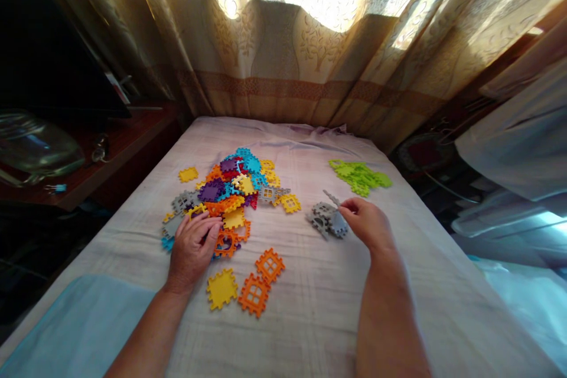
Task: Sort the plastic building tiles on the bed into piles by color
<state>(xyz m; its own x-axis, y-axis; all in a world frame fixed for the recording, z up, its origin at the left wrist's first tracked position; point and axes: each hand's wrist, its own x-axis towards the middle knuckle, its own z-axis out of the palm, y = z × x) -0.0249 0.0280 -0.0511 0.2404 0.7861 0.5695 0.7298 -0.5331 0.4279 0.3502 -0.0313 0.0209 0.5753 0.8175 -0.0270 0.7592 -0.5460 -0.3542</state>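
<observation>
Between the thumb and fingers of my right hand is a thin grey interlocking tile, seen nearly edge-on. Just below it lies a small pile of grey tiles. My left hand rests, fingers slightly bent and apart, at the near left side of a mixed pile of interlocking tiles in purple, blue, orange, yellow, red and grey. Grey tiles lie beside its fingertips; whether it touches any is unclear. Orange window tiles and a yellow square tile lie nearer to me.
A heap of lime green tiles lies at the far right of the sheet-covered bed. A single yellow tile sits left of the mixed pile. A light blue cloth covers the near left corner. Curtains hang behind.
</observation>
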